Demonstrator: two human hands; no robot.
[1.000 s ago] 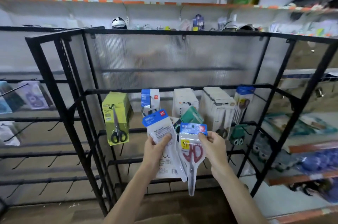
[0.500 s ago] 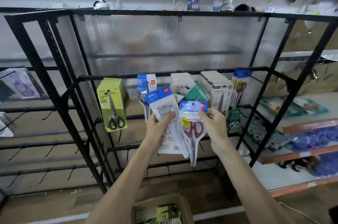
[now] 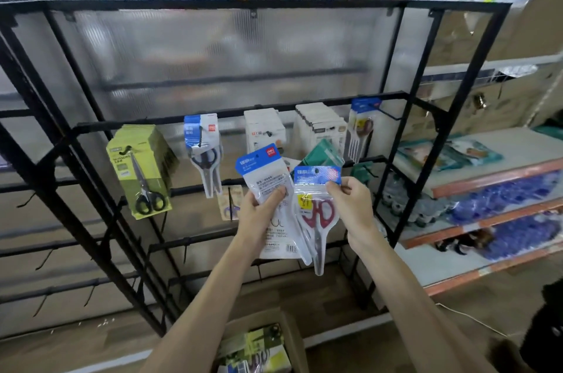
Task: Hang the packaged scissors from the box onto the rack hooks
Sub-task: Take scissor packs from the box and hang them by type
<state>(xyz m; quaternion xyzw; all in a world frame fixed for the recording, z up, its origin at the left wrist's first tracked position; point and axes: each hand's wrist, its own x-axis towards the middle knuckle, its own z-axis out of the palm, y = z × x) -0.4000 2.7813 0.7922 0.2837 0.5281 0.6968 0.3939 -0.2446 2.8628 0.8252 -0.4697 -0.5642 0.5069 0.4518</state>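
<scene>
My left hand grips a white pack with a blue header, its printed back facing me. My right hand pinches the blue header of a red-handled scissors pack, which overlaps the white pack's right edge. Both packs hang in front of the black wire rack, below its upper hook bar. A cardboard box with more packaged scissors sits on the floor between my forearms.
On the rack's hooks hang green scissors packs, a blue-headed scissors pack, white packs and another blue-headed pack. Lower bars carry bare hooks. Orange-edged shelves with goods stand to the right.
The view has tilted down and drawn nearer, bringing the box into sight. Both hands keep the same grip on the two packs in front of the rack.
</scene>
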